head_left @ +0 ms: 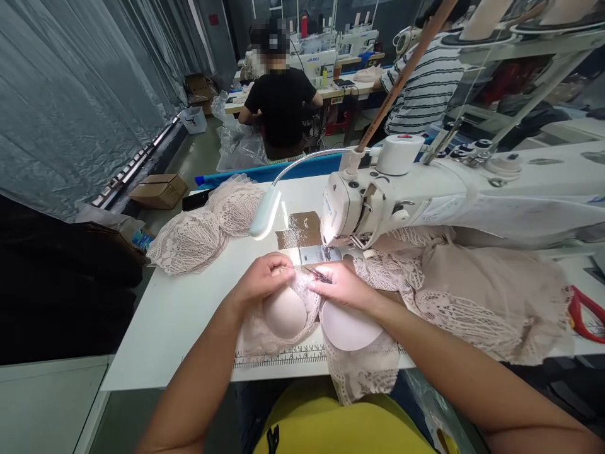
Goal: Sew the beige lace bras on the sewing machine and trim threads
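Both hands rest on a lace bra (302, 318) near the front edge of the tabletop (179, 315). The left hand (265, 277) is curled over the top of the left padded cup, fingers pinching the lace edge. The right hand (343, 285) lies on the upper rim of the right cup, fingers closed on the fabric, with small dark snips (320, 275) lying against the fingers (whether they are gripped or just tucked there I cannot tell). The bra lies cups up, its lower lace hanging over the front edge, just above a printed ruler strip (278, 359).

Just beyond the hands sits the metal needle plate (317, 255) under the head of a white sewing machine (373, 202), whose arm runs off toward the right edge. A gooseneck lamp (265, 213) shines down beside it. A heap of beige lace pieces (486, 296) covers the right side of the tabletop, and another lace bra (203, 230) lies toward the far left corner. Red-handled scissors (586, 315) rest at the right edge.

Farther off, a person in a black shirt (281, 104) and a person in a striped shirt (425, 82) sit at other machines.
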Tool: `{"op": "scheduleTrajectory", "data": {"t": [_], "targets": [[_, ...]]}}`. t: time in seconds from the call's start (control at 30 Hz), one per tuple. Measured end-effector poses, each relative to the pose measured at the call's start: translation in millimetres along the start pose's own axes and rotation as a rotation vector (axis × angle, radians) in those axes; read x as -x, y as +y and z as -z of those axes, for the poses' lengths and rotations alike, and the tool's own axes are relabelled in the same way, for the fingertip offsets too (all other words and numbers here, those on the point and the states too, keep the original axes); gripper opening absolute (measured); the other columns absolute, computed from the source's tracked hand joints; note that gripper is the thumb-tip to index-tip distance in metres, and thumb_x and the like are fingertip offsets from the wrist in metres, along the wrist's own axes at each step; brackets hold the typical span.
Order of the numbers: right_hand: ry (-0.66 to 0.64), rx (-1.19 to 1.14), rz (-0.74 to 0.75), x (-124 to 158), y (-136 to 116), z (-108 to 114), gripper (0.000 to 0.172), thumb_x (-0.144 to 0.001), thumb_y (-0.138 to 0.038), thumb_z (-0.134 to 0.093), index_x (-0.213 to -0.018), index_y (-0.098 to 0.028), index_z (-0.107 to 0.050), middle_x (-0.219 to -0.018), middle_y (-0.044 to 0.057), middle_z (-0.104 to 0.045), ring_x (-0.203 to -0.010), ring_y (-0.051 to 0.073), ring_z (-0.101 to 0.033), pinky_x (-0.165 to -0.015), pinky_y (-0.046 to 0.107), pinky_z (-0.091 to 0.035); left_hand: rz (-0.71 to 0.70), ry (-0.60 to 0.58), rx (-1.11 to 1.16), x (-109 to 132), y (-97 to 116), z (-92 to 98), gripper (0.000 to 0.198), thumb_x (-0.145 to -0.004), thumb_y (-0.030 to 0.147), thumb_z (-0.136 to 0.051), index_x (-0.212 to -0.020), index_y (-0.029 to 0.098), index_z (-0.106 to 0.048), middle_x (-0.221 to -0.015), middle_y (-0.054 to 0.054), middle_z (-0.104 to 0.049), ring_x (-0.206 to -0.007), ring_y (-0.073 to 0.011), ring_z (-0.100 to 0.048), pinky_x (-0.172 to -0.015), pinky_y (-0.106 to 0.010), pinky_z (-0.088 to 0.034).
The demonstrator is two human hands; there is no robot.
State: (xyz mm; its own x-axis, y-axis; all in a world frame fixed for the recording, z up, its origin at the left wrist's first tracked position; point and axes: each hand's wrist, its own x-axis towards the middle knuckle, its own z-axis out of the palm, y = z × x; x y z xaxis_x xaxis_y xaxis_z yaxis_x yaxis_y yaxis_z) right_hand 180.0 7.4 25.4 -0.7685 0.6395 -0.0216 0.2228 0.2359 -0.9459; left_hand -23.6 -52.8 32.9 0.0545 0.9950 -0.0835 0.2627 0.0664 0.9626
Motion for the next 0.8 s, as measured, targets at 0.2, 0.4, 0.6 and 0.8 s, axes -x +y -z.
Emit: {"op": "scheduleTrajectory", "data": {"t": [0.2,0.4,0.6,0.8], "targets": [[-0.065,-0.088,0.022,3.9,5.1,-0.3,0.022,-0.084,-0.035,-0.056,-0.077,-0.015,-0.061,-0.074,0.001,-0.058,-0.074,0.017,-0.054,-0.069,0.029,-0.043,-0.082,-0.142,-0.21,-2.0,3.9,-9.0,0.047,-0.065,0.033,-0.075,-0.108,0.019,-0.064,-0.107,-0.007,-0.065,-0.096,-0.0222,-0.059,-0.086,-0.03,-0.045],[-0.006,-0.106,0.021,6.5,5.3,7.4,0.028,-0.084,-0.036,-0.058,-0.102,-0.015,-0.064,-0.092,0.006,-0.065,-0.088,0.019,-0.059,-0.079,0.03,-0.046,0.114,-0.243,0.016,-3.1,-3.6,-14.2,0.023,-0.074,0.036,-0.067,-0.077,0.013,-0.066,-0.076,-0.002,-0.065,-0.07,-0.0149,-0.058,-0.062,-0.023,-0.043],[-0.012,-0.05,-0.021,10.3,10.7,21.3,0.046,-0.09,-0.047,-0.045,-0.117,-0.014,-0.061,-0.084,0.006,-0.065,-0.072,0.016,-0.059,-0.067,0.03,-0.048,0.166,-0.312,0.172,-1.4,-2.4,-14.4,0.028,-0.075,0.037,-0.067,-0.083,0.011,-0.069,-0.075,-0.004,-0.063,-0.066,-0.0141,-0.055,-0.061,-0.023,-0.042],[-0.093,-0.046,-0.042,10.1,2.5,19.8,0.03,-0.082,-0.036,-0.06,-0.103,-0.015,-0.065,-0.083,0.006,-0.066,-0.075,0.018,-0.061,-0.068,0.031,-0.048,0.183,-0.331,0.224,-3.2,-4.9,-17.8,0.031,-0.075,0.04,-0.068,-0.07,0.01,-0.064,-0.061,0.0,-0.051,-0.057,-0.0093,-0.043,-0.054,-0.021,-0.032]]}}
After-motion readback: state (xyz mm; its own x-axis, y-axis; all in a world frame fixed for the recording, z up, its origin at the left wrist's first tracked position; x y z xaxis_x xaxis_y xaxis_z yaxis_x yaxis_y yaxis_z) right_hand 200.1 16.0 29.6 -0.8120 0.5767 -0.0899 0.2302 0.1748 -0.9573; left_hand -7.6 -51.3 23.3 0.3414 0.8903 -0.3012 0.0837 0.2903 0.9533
